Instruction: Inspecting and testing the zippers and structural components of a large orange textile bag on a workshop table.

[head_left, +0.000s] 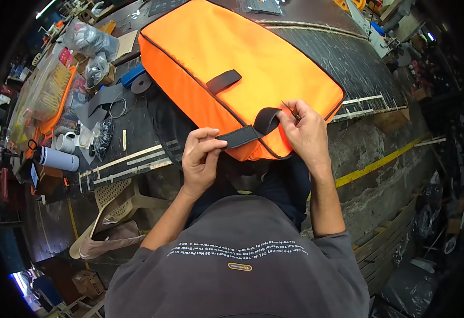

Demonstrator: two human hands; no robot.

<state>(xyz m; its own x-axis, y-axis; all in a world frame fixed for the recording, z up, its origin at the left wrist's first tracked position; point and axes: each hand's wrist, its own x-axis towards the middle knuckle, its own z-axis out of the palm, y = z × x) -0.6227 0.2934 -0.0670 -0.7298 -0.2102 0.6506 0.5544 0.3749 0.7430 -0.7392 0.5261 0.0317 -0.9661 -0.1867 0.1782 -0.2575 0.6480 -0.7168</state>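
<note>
From my remote seat, I saw a flat orange bag (253, 63) with dark piping lying on the dark worktable (348, 58), its near corner hanging over the table's edge toward the person. A black strap (245, 132) ran off that near edge, one end looping up against the orange cloth. The left hand (200, 159) had its grip pressed together on the free end of the strap, thumb on top and fingers curled beneath. The right hand (306, 130) sat just beside the strap's loop, its thumb and forefinger pinching a thin needle-like tool (290, 110) against the bag's edge; I could not tell exactly what the tool was. A second short black strap (224, 80) lay flat on the middle of the bag. Off to the left on the table were a white cylindrical bottle (57, 158), a roll of dark tape (141, 84) and clear plastic bags (86, 40). A beige plastic chair (112, 199) stood below the table edge.
</note>
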